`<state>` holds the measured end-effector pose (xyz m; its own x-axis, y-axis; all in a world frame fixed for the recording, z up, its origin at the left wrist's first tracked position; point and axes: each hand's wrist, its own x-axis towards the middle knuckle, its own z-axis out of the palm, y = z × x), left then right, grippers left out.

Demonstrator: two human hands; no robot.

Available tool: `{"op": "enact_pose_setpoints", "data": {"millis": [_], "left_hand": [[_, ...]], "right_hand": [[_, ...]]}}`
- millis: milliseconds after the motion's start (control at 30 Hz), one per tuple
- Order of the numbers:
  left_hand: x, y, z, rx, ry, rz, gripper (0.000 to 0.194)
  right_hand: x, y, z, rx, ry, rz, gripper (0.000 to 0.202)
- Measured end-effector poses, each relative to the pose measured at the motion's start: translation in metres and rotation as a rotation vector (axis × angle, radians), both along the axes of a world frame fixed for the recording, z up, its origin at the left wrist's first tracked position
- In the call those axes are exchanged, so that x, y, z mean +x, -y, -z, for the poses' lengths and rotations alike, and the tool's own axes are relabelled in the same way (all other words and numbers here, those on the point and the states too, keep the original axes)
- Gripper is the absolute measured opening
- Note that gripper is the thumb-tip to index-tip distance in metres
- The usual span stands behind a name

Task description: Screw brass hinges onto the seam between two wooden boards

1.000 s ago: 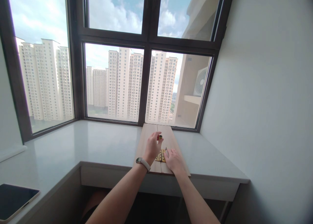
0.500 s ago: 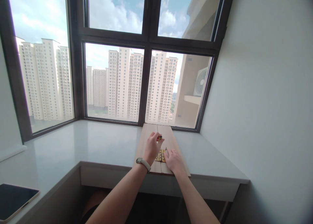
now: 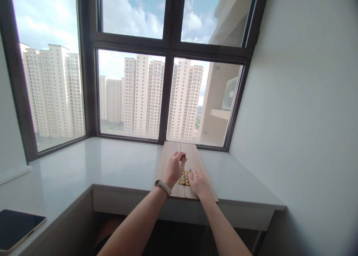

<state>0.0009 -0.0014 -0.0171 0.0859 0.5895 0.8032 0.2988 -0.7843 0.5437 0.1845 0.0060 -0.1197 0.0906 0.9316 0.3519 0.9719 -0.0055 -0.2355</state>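
A golden hinge [image 3: 183,178] lies across the seam between two pale wooden boards [image 3: 191,151]. My left hand [image 3: 173,166] is raised above the boards, its fingers closed on a small red, black and yellow object [image 3: 183,158] whose kind I cannot make out. Just right of the hinge, my right hand [image 3: 199,182] rests with its fingers lying on the right board, the thumb side at the hinge's edge. By that thumb a thin pointed tip [image 3: 190,170] sticks up; the rest of it is hidden.
The boards lie on a white windowsill counter [image 3: 120,163], reaching back to the dark window frame [image 3: 165,99]. A white wall [image 3: 293,99] stands to the right. At the lower left is a dark-screened tablet [image 3: 19,228].
The small object in my left hand has turned slightly and shows less yellow. My right hand stays in place beside the hinge.
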Motion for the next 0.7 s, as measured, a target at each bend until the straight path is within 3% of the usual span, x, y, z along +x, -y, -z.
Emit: {"op": "enact_pose_setpoints", "data": {"millis": [367, 500, 700], "left_hand": [[-0.001, -0.003, 0.002, -0.012, 0.033, 0.030, 0.016], [-0.004, -0.001, 0.000, -0.015, 0.047, 0.031, 0.015], [-0.011, -0.002, -0.002, -0.034, 0.026, -0.001, 0.014]], "right_hand": [[0.013, -0.015, 0.009, 0.065, -0.129, -0.009, 0.048], [0.016, -0.018, -0.002, 0.025, -0.189, 0.026, 0.038], [0.007, -0.023, -0.021, 0.008, -0.053, 0.095, 0.019]]}}
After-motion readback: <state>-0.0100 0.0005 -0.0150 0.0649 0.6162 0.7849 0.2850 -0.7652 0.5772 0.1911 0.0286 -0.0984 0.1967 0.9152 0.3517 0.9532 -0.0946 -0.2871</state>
